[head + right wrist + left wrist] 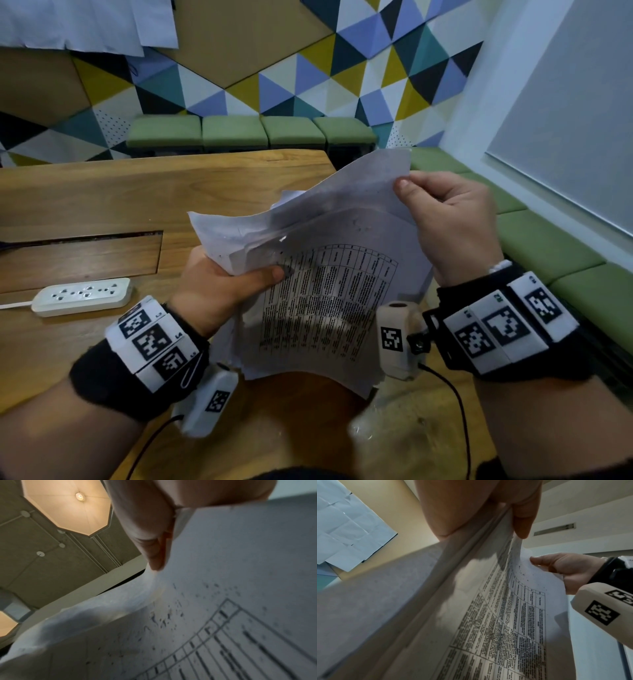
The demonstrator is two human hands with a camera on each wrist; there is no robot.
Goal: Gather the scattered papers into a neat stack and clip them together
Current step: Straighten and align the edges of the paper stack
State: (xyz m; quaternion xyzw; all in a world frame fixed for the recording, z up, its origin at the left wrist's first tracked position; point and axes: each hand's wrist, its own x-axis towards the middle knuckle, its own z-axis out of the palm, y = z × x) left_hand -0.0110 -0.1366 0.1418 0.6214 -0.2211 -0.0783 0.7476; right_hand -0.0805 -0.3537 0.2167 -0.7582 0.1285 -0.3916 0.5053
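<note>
A loose bundle of white papers [329, 284] is held upright above the wooden table [102, 198], its front sheet printed with a table of text. My left hand [226, 277] grips the bundle's left edge, thumb across the front. My right hand [445, 219] pinches the upper right corner, thumb on top. In the left wrist view the papers [471, 615] fan out below my left hand [488, 507], and my right hand [565, 569] holds the far edge. The right wrist view shows my right hand's thumb [150, 540] pressed on the sheet [223, 588]. No clip is in view.
A white power strip [82, 296] lies on the table at the left, near a rectangular recess [82, 257]. Green cushioned seats [253, 132] line the back wall and a green bench [548, 246] runs along the right.
</note>
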